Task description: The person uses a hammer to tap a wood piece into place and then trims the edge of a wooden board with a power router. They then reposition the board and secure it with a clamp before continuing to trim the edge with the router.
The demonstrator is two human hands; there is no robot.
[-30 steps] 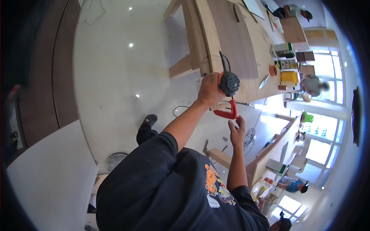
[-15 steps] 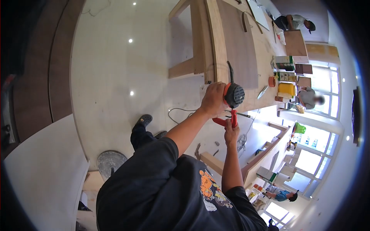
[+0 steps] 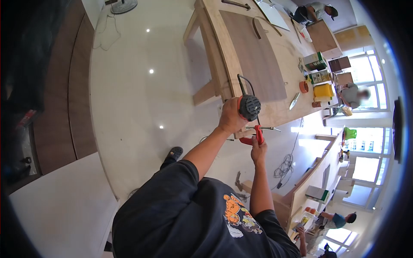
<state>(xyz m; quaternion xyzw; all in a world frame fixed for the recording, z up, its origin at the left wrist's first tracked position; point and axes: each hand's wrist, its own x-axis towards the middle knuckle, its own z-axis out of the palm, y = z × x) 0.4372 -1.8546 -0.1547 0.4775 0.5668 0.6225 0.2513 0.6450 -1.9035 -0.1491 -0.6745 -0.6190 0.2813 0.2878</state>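
Observation:
My left hand point(image 3: 232, 116) is closed round a red and black power tool point(image 3: 249, 107) with a vented round black end, near the edge of a wooden worktable point(image 3: 284, 111). A black cord loops from the tool over the tabletop. Beside it, my right hand point(image 3: 259, 152) grips a red clamp point(image 3: 257, 136). A metal bar runs out from the clamp near the table's corner. What the tool's far side touches is hidden by my left hand.
A brown panel point(image 3: 254, 56), a yellow container point(image 3: 323, 90) and several boxes lie on the table. People work beyond it and at lower right. A coiled cable point(image 3: 284, 167) lies on the floor near a second wooden bench point(image 3: 316, 172).
The view has shifted, showing more of the table and a fan base at the top. The tool has moved slightly left in view. Both hands keep their holds.

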